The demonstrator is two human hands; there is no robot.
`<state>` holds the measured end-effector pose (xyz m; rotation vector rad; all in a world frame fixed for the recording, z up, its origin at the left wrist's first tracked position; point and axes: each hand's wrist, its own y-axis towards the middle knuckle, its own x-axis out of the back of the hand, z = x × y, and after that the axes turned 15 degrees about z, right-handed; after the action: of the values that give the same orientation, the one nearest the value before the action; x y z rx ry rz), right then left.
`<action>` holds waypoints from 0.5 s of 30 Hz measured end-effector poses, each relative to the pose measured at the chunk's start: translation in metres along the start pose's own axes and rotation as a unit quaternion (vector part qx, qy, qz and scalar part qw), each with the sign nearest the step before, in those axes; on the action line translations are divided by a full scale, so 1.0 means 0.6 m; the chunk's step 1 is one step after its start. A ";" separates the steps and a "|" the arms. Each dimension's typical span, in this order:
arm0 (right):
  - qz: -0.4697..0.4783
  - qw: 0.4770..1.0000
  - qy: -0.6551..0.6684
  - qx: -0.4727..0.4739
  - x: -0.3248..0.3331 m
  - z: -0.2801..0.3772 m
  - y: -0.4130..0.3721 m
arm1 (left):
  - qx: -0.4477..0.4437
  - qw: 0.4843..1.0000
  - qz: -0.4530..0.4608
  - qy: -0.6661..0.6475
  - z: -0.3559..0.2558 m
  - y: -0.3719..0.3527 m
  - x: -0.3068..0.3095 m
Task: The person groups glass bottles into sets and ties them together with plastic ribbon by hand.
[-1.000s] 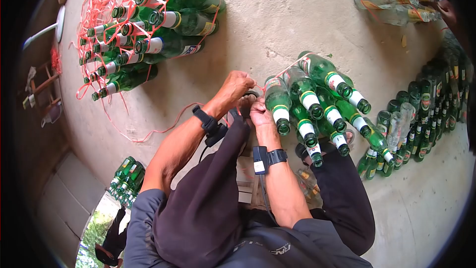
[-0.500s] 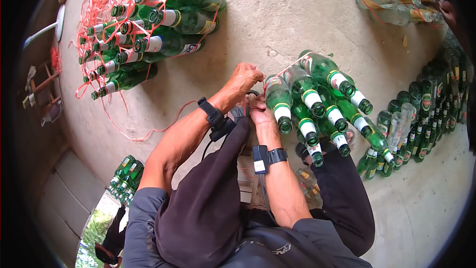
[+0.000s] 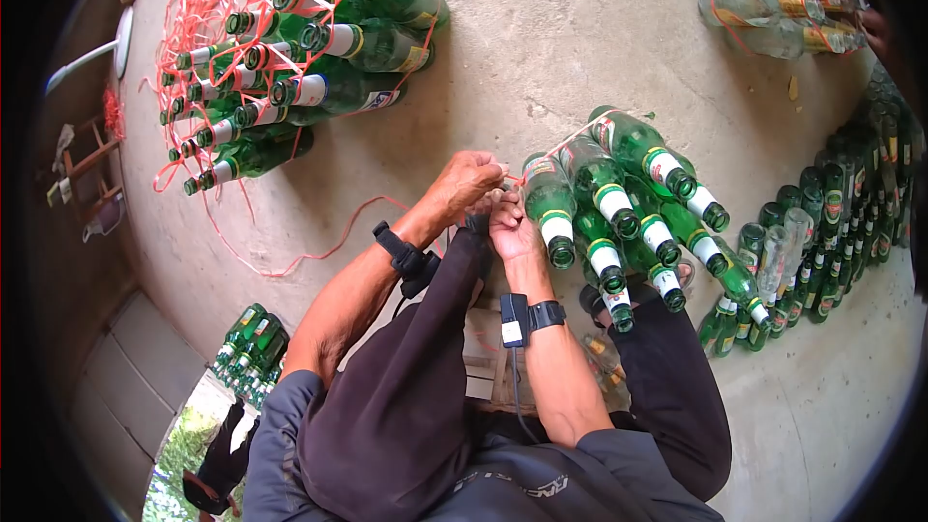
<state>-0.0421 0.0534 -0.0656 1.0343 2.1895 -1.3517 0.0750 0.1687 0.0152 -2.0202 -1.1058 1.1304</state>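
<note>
Both hands meet at the near left side of a bundle of green glass bottles, whose necks point toward me. Around the bottles' base ends runs a pale band. A short bit of red plastic string shows at the bundle's left edge, by the fingertips. My left hand is closed in a pinch on this string. Just below it, my right hand is also pinched, close against the leftmost bottle; fingers partly hide what it grips, seemingly the same string. A long loose strand trails over the floor to the left.
Upper left stands a large group of green bottles draped with tangled red string. Clear bottles tied with string lie upper right, beside another person's hand. Rows of bottles line the right. More green bottles are lower left.
My left hand has come down and my right hand has risen slightly, so the two are now closer together by the bundle. The view has shifted a little.
</note>
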 end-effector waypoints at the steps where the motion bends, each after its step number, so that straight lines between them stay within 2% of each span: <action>1: -0.005 1.000 -0.025 -0.001 -0.016 -0.009 -0.009 | 0.000 1.000 0.000 0.000 0.003 -0.001 0.004; 5: -0.052 0.992 -0.109 0.023 -0.067 -0.041 -0.015 | -0.008 1.000 -0.013 -0.020 0.003 -0.009 0.008; 10: -0.006 0.983 -0.180 0.043 -0.067 -0.047 -0.001 | 0.005 0.999 -0.034 0.034 0.010 -0.018 0.010; 12: 0.000 0.980 -0.195 0.049 -0.065 -0.048 -0.001 | 0.000 1.000 -0.009 -0.012 0.007 -0.022 0.000; 15: -0.001 0.980 -0.197 0.042 -0.056 -0.047 -0.006 | -0.022 0.999 0.043 -0.002 -0.002 -0.031 -0.031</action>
<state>-0.0205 0.0638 -0.0285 0.7147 1.8553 -1.5129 0.0637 0.1618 0.0377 -2.1174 -1.0639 1.1627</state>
